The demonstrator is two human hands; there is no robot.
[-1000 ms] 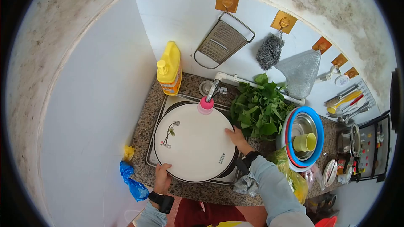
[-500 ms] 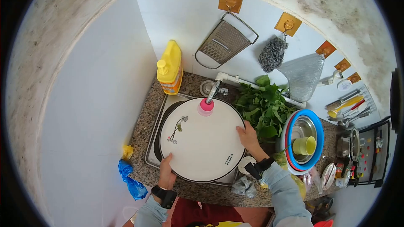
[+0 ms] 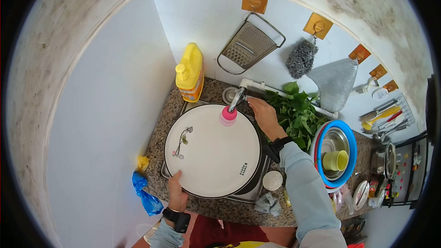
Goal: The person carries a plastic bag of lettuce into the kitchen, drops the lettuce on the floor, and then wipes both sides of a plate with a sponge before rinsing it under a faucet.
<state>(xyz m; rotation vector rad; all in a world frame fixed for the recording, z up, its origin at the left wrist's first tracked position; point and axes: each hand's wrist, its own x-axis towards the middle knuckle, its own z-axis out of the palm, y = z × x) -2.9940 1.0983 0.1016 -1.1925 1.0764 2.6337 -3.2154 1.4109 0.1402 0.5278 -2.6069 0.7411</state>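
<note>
A large round white platter [image 3: 216,156] with a dark rim and a small flower drawing lies over the sink [image 3: 248,195]. My left hand [image 3: 176,192] grips its near left edge, thumb on top and fingers underneath. Above the platter's far part is the chrome faucet [image 3: 236,98], with a pink nozzle [image 3: 228,115] at its end. My right hand [image 3: 265,115] is off the platter, its fingers stretched out at the faucet lever [image 3: 248,97]. Whether the fingertips press on the lever is hard to see.
A yellow jug [image 3: 190,73] stands behind the sink at left. Leafy greens [image 3: 298,115] lie right of the faucet, near stacked basins [image 3: 353,156] holding a yellow-green cup [image 3: 335,160]. A grater [image 3: 250,46] and a scrubber [image 3: 301,59] hang on the wall. A grey cloth [image 3: 268,204] lies at the counter's front.
My right hand has let go of the platter's right edge and moved up to the faucet lever. The platter has shifted slightly left, with my left hand still holding it.
</note>
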